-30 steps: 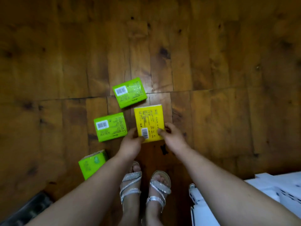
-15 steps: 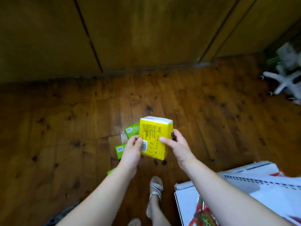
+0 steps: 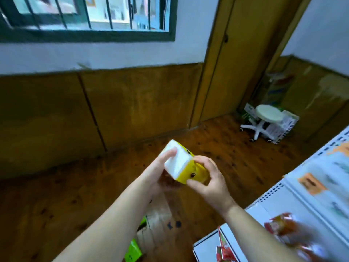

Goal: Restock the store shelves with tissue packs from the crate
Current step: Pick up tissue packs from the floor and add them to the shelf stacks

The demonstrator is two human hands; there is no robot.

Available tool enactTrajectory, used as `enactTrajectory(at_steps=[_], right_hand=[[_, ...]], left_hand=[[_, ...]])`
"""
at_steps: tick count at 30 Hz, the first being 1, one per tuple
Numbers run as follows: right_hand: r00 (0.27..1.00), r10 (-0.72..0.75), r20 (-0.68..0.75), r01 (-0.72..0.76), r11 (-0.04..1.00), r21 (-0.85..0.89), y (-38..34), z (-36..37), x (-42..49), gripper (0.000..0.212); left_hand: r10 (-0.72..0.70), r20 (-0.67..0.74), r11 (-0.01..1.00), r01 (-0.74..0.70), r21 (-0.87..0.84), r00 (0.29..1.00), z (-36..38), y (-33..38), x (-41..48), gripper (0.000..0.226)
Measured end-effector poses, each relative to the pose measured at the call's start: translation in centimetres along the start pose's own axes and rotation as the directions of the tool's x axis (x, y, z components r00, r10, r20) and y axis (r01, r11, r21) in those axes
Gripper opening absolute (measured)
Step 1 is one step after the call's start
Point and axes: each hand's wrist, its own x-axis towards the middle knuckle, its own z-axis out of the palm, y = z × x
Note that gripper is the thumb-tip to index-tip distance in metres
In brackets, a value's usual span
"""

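Am gripping yellow tissue pack (image 3: 188, 170), my left hand (image 3: 157, 173) and right hand (image 3: 212, 179) curling round it; shelf (image 3: 279, 203) standing near right, stool (image 3: 269, 112) far right.

head-height, forward-down, close over floor (image 3: 56, 195)

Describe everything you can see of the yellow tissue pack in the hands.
The yellow tissue pack is a block in yellow film-like wrap, one white end face turned up toward the camera. It is tilted, held off the wooden floor. The left hand grips its left side, fingertips on the white face; the right hand curls round the yellow side. Its dark print is too blurred to read.
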Motion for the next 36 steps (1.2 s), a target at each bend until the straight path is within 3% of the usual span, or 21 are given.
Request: enactTrajectory(at_steps=[2,4,6,8,11,12,14,16,17,18,20,21,24,26,28,31,32,34,36], right_hand=[[0.992,0.096,-0.078,-0.072,0.961,0.268,-2.0,-1.9,-1.5,0.023],[0.94,0.253,-0.227,-0.13,0.884,0.449,-2.9,-3.7,-3.1,0.004],[0.892,0.373,-0.256,-0.199,0.832,0.518,-3.6,-5.5,-4.9,0.021],[0.866,0.487,-0.113,-0.336,0.735,0.59,-4.4,-7.4,-7.6,0.037],[0.807,0.55,0.215,-0.512,0.469,0.72,-5.7,-9.9,-13.2,0.037],[0.799,0.549,0.245,-0.507,0.395,0.766,-6.0,-10.5,-15.1,0.04],[0.81,0.551,0.201,-0.439,0.343,0.831,-6.2,-11.8,-18.4,0.04],[0.813,0.576,0.08,-0.346,0.367,0.863,-7.1,-13.4,-21.2,0.031],[0.808,0.589,0.004,-0.293,0.397,0.87,-7.4,-14.5,-22.4,0.026],[0.805,0.589,-0.072,-0.24,0.434,0.868,-7.8,-15.6,-23.5,0.026],[0.806,0.556,-0.201,-0.164,0.537,0.827,-9.0,-18.2,-25.6,0.031],[0.801,0.537,-0.264,-0.136,0.593,0.794,-9.6,-19.6,-26.8,0.032],[0.745,0.498,-0.445,-0.048,0.705,0.708,-11.9,-23.7,-31.6,0.028],[0.695,0.497,-0.519,0.035,0.698,0.716,-13.1,-26.2,-35.8,0.029],[0.636,0.505,-0.583,0.116,0.685,0.719,-14.0,-28.0,-40.5,0.04],[0.505,0.527,-0.684,0.18,0.711,0.68,-15.6,-29.1,-47.6,0.091],[0.459,0.533,-0.71,0.2,0.717,0.668,-16.2,-29.0,-50.0,0.1],[0.357,0.541,-0.761,0.199,0.752,0.628,-17.0,-28.8,-54.7,0.078],[0.252,0.555,-0.793,0.214,0.767,0.605,-18.0,-28.2,-59.5,0.045]], left_hand=[[0.094,0.085,0.994,-0.09,-0.057,0.992,1.5,-0.3,-2.2,0.062],[0.171,0.193,0.983,-0.152,-0.106,0.966,2.9,-1.2,-4.3,0.06],[0.22,0.292,0.975,-0.198,-0.104,0.931,4.6,-2.7,-6.3,0.079],[0.249,0.362,0.969,-0.231,-0.093,0.898,6.5,-4.7,-8.5,0.091],[0.255,0.371,0.967,-0.239,-0.09,0.893,9.4,-7.8,-12.4,0.089],[0.245,0.337,0.969,-0.229,-0.088,0.909,10.6,-8.7,-13.7,0.084],[0.215,0.198,0.976,-0.219,-0.002,0.956,13.3,-10.1,-16.1,0.071],[0.238,0.03,0.955,-0.24,0.176,0.971,16.0,-11.0,-18.1,0.041],[0.253,-0.012,0.934,-0.242,0.262,0.967,17.4,-11.3,-19.2,0.038],[0.257,-0.016,0.917,-0.239,0.32,0.966,18.8,-11.5,-20.1,0.048],[0.236,0.046,0.873,-0.233,0.428,0.971,21.6,-12.1,-21.8,0.073],[0.243,0.102,0.839,-0.261,0.477,0.965,23.0,-12.4,-22.6,0.068],[0.232,0.301,0.775,-0.363,0.518,0.925,27.6,-14.0,-24.6,0.021],[0.187,0.404,0.782,-0.384,0.491,0.896,30.7,-15.6,-26.2,0.026],[0.125,0.506,0.777,-0.402,0.484,0.853,33.4,-17.8,-28.2,0.034],[0.024,0.607,0.787,-0.389,0.478,0.794,36.2,-22.0,-31.8,0.028],[-0.009,0.635,0.792,-0.382,0.476,0.773,36.9,-23.6,-33.0,0.026],[-0.063,0.691,0.801,-0.377,0.466,0.72,38.1,-27.1,-35.0,0.019],[-0.095,0.699,0.815,-0.348,0.464,0.709,39.4,-30.7,-37.2,0.035]])
